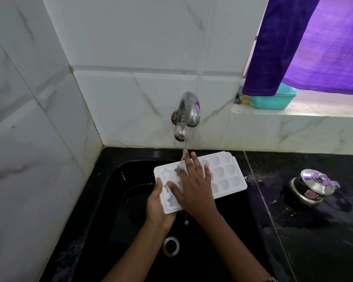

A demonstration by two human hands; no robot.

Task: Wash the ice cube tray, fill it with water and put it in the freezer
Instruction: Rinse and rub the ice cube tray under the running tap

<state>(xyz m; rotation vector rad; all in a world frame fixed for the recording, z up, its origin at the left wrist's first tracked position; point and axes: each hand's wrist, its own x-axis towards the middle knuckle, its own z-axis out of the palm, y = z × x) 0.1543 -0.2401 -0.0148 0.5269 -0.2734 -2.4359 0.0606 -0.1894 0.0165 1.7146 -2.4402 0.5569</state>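
A white ice cube tray with star and shell shaped cells is held flat over the black sink. My left hand grips its near left corner, thumb on the rim. My right hand lies flat on top of the tray with fingers spread, touching the cells. Water runs from the chrome tap on the wall and lands on the tray by my right fingertips. Water drips from the tray's near edge.
The sink's metal drain is below my wrists. On the wet black counter at the right stands a small steel pot with a lid. A teal tub sits on the window ledge under a purple curtain. Tiled walls close the left and back.
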